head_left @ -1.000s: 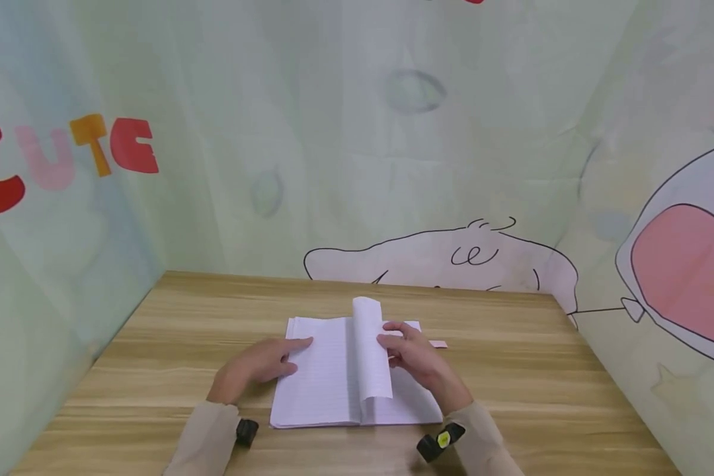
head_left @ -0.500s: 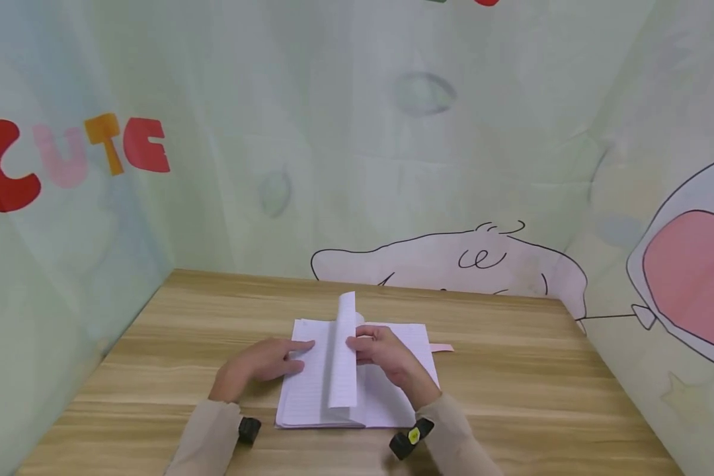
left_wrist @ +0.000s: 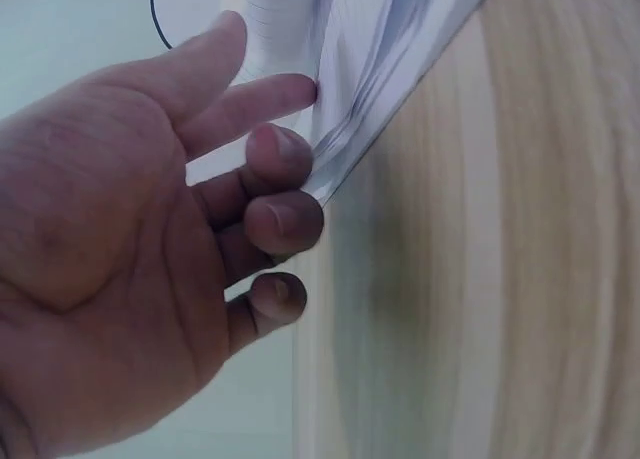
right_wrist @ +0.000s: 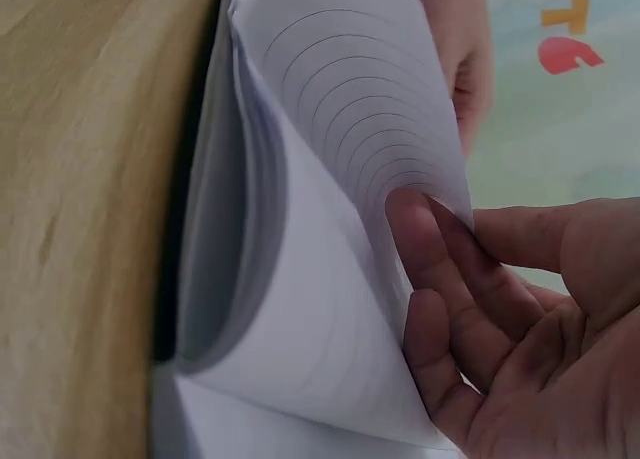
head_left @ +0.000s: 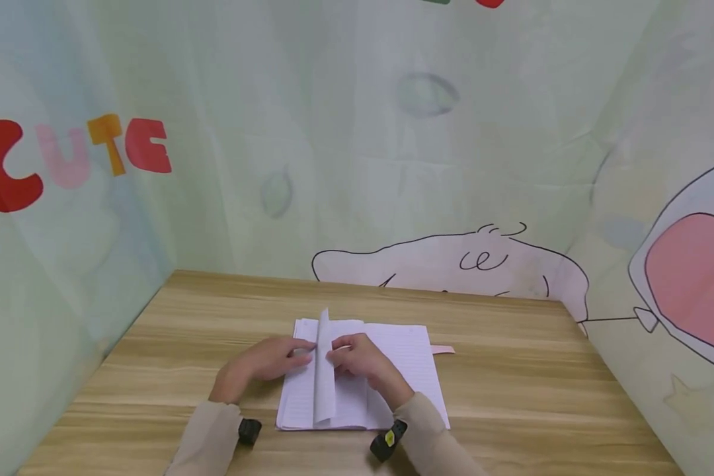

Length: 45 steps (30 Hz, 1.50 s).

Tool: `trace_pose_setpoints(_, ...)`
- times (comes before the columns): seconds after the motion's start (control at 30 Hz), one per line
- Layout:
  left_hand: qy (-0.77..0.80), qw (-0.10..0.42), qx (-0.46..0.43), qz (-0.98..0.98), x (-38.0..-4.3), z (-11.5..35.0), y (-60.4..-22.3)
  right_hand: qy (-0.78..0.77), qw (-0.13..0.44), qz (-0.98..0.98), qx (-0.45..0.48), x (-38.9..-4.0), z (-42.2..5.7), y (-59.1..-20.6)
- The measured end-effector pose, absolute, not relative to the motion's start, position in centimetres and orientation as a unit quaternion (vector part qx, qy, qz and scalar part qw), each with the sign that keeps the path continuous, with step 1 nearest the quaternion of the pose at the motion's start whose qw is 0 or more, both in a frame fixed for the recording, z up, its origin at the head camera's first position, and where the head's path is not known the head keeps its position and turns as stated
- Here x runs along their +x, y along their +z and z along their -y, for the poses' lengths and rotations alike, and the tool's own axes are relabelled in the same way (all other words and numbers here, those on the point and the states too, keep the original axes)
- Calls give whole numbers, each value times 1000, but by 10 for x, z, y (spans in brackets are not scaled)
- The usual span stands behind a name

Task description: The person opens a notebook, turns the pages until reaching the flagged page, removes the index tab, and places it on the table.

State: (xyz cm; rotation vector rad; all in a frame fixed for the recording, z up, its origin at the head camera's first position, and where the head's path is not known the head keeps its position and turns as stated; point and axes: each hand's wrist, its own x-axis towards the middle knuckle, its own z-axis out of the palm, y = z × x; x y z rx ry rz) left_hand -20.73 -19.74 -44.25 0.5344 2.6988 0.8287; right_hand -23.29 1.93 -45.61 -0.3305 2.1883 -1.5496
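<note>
An open lined notebook (head_left: pixel 404 357) lies on the wooden table in the head view. One of its leaves (head_left: pixel 324 390) stands raised and curved over the left half. My right hand (head_left: pixel 365 362) pinches the free edge of this leaf; in the right wrist view, the thumb is on one side of the sheet (right_wrist: pixel 350 89) and fingers on the other. Beside the left edge, my left hand (head_left: pixel 264 360) has its index finger and thumb over the left page. Its other fingers hang loosely bent at the page edges in the left wrist view, holding nothing.
A pink strip (head_left: pixel 443 349) sticks out from the notebook's right side. The wooden table (head_left: pixel 512 383) meets printed fabric walls (head_left: pixel 357 165) at the back and both sides. Each wrist carries a black strapped device (head_left: pixel 250 432).
My right hand has carried the leaf leftward across the notebook, from right of the middle to over the left page. The left hand has stayed nearly in place at the left edge.
</note>
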Motion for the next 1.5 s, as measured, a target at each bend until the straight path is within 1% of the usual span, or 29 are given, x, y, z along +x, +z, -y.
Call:
trace_pose_setpoints(0.2, 298, 102, 214, -925, -210, 195, -445, -533, 222, -803, -148, -231, -12, -457)
trace_pose_setpoints(0.33, 297, 91, 243, -919, -211, 194, -445, -507, 223, -815, -172, -229, -7, -457)
trace_pose_setpoints(0.57, 308, 98, 236, -916, -209, 197, -443, -412, 193, -866, -206, -225, -3, -459)
trace_pose_setpoints(0.7, 306, 92, 242, -916, -207, 199, -444, -363, 190, -883, -229, -222, -2, -458)
trace_pose_setpoints(0.8, 309, 98, 223, -919, -206, 199, -445, -343, 186, -889, -240, -222, -5, -459)
trace_pose_setpoints(1.07, 348, 118, 148, -918, -206, 194, -447, -336, 133, -890, -279, -220, -23, -460)
trace_pose_setpoints(1.17, 331, 121, 154, -923, -205, 193, -446, -341, 112, -886, -293, -221, -29, -459)
trace_pose_setpoints(1.37, 282, 151, 164, -933, -204, 190, -445, -340, 72, -893, -286, -226, -48, -457)
trace_pose_setpoints(1.5, 276, 155, 160, -935, -205, 191, -447, -331, 30, -900, -281, -232, -67, -456)
